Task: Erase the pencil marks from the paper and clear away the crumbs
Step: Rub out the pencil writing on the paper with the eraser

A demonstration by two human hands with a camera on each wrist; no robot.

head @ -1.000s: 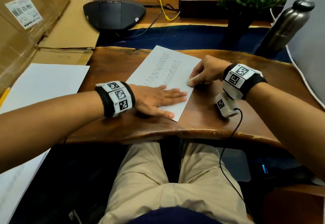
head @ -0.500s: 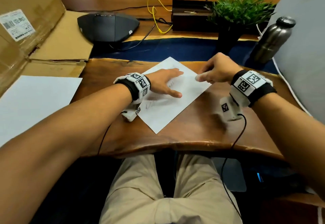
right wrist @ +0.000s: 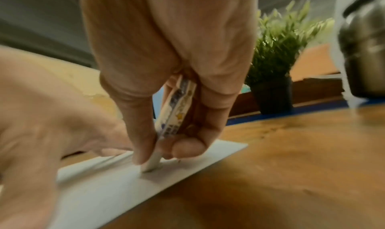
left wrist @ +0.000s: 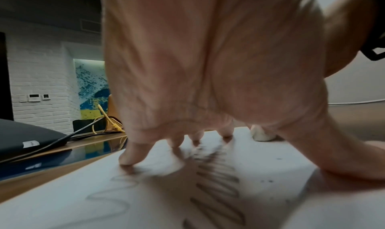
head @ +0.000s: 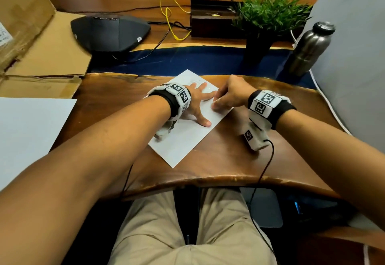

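Note:
A white sheet of paper [head: 183,141] lies askew on the wooden desk [head: 229,160]. My left hand [head: 198,102] presses flat on it with fingers spread. Under that palm, the left wrist view shows dark zigzag pencil marks [left wrist: 216,179] and a fainter wavy line [left wrist: 112,198], with a few dark crumbs [left wrist: 268,181] beside them. My right hand [head: 227,98] pinches a white eraser [right wrist: 172,114] in a printed sleeve between thumb and fingers. The eraser's tip [right wrist: 151,165] touches the paper [right wrist: 116,188] near its right edge, close to the left hand's fingers.
A black conference speaker [head: 110,32] and cables sit at the back. A potted plant [head: 268,19] and a steel bottle [head: 308,50] stand at the back right. Cardboard [head: 48,48] and another white sheet [head: 27,131] lie to the left.
My left hand slid up the paper from its near corner toward the far end. My right hand with the eraser came back onto the sheet beside the left fingers.

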